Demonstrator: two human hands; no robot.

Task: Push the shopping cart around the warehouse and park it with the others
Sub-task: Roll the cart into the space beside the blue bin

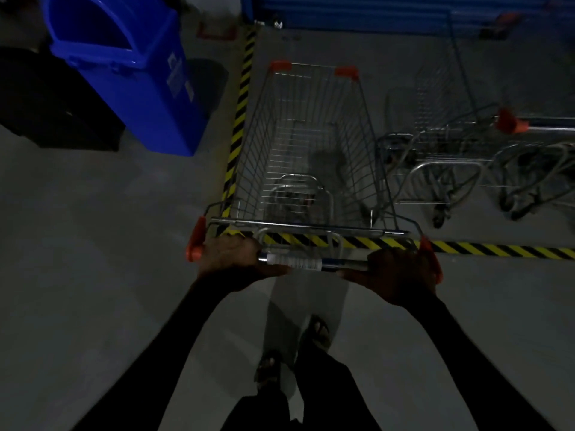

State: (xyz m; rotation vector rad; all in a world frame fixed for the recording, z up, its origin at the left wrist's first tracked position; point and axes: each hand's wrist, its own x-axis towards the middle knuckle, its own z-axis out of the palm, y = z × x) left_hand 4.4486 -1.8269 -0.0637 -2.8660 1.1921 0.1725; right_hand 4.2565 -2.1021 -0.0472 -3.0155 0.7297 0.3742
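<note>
An empty wire shopping cart (314,144) with orange corner caps stands straight ahead of me. Its basket lies inside a floor bay marked by yellow-and-black striped tape (239,119). My left hand (231,255) grips the left end of the cart's handle bar (306,262). My right hand (396,272) grips the bar's right end. To the right, other parked carts (466,157) stand inside the same bay, close beside my cart's right side.
A tall blue bin (137,76) stands left of the tape line, with dark bins (46,101) further left. A blue shutter wall (404,10) closes off the bay's far end. The striped tape also runs along the bay's near edge (497,250). The lighting is dim.
</note>
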